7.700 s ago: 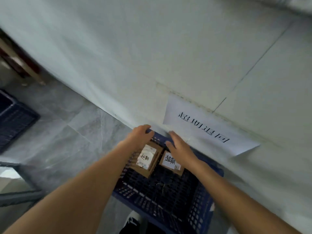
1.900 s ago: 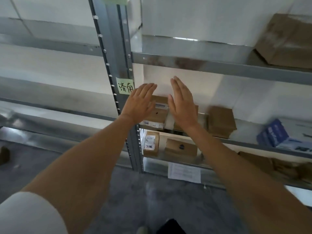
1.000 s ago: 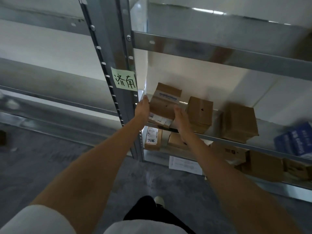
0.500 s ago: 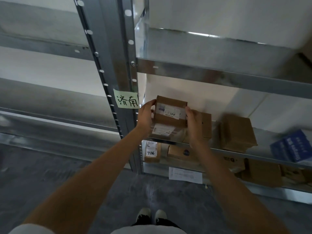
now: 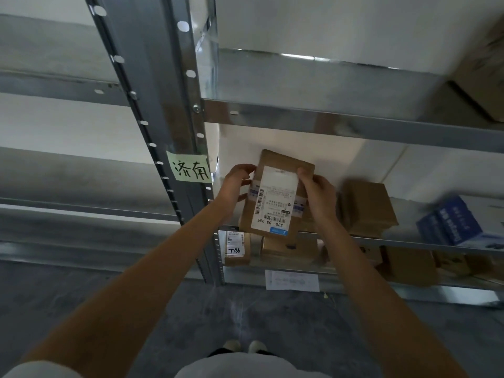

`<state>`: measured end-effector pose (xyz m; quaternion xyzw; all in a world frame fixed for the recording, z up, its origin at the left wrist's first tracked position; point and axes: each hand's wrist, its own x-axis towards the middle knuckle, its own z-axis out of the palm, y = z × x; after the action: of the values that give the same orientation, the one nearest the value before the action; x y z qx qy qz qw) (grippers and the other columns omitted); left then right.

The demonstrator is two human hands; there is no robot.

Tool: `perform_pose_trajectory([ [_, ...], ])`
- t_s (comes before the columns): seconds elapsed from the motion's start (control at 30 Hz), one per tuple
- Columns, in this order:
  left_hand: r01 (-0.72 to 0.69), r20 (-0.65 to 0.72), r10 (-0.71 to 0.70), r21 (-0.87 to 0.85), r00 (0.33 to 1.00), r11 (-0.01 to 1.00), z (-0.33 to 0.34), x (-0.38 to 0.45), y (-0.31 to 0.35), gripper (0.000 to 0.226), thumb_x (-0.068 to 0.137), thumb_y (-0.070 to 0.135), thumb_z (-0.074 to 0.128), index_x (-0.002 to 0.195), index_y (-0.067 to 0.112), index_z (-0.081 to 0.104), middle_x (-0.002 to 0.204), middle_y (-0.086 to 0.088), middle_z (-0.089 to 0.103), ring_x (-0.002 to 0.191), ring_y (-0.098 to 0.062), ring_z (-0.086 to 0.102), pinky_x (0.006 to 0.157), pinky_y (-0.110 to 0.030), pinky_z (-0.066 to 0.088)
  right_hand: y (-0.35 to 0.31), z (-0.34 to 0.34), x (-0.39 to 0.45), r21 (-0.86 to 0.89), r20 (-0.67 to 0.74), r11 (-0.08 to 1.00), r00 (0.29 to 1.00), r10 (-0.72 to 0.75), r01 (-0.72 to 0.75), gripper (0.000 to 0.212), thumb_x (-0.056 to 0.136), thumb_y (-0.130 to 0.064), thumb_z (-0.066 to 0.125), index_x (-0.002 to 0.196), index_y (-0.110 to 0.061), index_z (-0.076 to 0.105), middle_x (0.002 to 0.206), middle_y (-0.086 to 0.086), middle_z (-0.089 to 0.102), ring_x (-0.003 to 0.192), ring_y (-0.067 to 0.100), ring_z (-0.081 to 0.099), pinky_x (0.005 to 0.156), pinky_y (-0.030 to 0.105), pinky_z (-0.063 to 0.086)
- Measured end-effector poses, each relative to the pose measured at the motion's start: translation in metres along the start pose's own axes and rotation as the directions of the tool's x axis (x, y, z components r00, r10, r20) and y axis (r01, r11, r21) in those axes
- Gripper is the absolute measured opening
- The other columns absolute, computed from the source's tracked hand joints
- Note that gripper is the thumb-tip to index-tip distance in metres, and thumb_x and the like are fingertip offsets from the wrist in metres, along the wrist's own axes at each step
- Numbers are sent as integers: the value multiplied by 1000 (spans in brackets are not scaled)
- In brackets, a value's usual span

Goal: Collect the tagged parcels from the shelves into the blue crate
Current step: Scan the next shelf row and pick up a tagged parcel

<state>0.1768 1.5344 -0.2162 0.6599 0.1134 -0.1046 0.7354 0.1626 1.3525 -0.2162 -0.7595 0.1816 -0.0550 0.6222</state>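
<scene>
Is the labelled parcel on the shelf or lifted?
Lifted: left hand and right hand hold the parcel tilted before the shelf.

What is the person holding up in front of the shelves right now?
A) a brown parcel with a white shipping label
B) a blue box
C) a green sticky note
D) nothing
A: both the left hand and right hand grip the sides of the brown parcel, label facing the camera.
</scene>
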Motion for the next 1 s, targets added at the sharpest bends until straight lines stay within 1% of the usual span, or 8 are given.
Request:
perform_pose_trajectory([
  [0.07, 0, 42, 0, 4, 999, 1000, 6, -2, -2, 34, 94, 15, 38, 125, 13, 53, 122, -7, 58, 113, -21, 54, 89, -35, 44, -2, 3, 8, -94, -50, 995, 999, 16, -20, 44, 90, -52, 57, 106, -11, 63, 92, -3, 66, 81, 8, 61, 66, 23, 45],
  [0.2, 87, 84, -87, 5, 993, 996, 7, 5, -11, 33, 95, 24, 47, 127, 20, 53, 102, -9, 67, 93, -25, 65, 80, -38, 56, 2, 11, 17, -82, -32, 985, 989, 147, -149, 58, 85, -58, 61, 114, -9, 56, 105, 6, 67, 92, 21, 66, 82, 41, 57],
  [0.37, 131, -88, -135, -56, 987, 990, -4, 23, -30, 27, 97, 17, 47, 121, 17, 60, 96, -7, 71, 84, -24, 69, 64, -33, 57, 11, 28, 7, -58, 147, 989, 979, 141, -134, 26, 94, -34, 58, 94, -9, 66, 91, 4, 71, 78, 12, 67, 61, 19, 49],
  [0.53, 98, -241, -18, 321, 970, 942, -6, 38, -50, 42, 101, 22, 38, 142, 15, 39, 123, 0, 59, 95, -21, 65, 75, -35, 56, 48, 52, -4, -46, 313, 955, 904, 292, -293, 16, 94, -15, 57, 110, -18, 59, 114, 6, 68, 100, 21, 68, 81, 32, 58],
  [0.6, 93, -265, 28, 434, 964, 896, -8, 42, -50, 38, 102, 21, 35, 139, 15, 43, 122, -1, 58, 92, -20, 61, 73, -32, 52, 57, 59, -1, -8, 335, 940, 885, 323, -340, 17, 95, -13, 56, 109, -21, 58, 117, 7, 67, 103, 23, 67, 86, 36, 58],
  [0.8, 171, -132, -119, 517, 984, 839, -20, 59, -62, 32, 100, 17, 39, 131, 15, 48, 113, -11, 67, 94, -27, 68, 82, -44, 58, 78, 76, 4, -45, 231, 968, 940, 250, -247, 26, 98, -22, 55, 120, -8, 60, 117, 11, 68, 100, 22, 68, 72, 22, 58],
  [0.93, 155, -137, -97, 511, 986, 845, -19, 61, -59, 30, 101, 17, 35, 130, 15, 45, 116, -8, 65, 96, -26, 67, 82, -43, 58, 80, 82, 10, -108, 208, 977, 957, 201, -182, 33, 99, -24, 53, 125, -3, 55, 120, 10, 66, 91, 13, 63, 57, 11, 52],
  [1.0, 81, -160, 12, 562, 987, 823, -14, 55, -56, 37, 100, 9, 34, 136, 15, 40, 120, 1, 56, 100, -21, 61, 78, -34, 56, 75, 81, 8, -143, 136, 981, 979, 151, -132, 38, 101, -26, 50, 129, -2, 51, 118, 7, 63, 96, 15, 62, 62, 11, 52],
])
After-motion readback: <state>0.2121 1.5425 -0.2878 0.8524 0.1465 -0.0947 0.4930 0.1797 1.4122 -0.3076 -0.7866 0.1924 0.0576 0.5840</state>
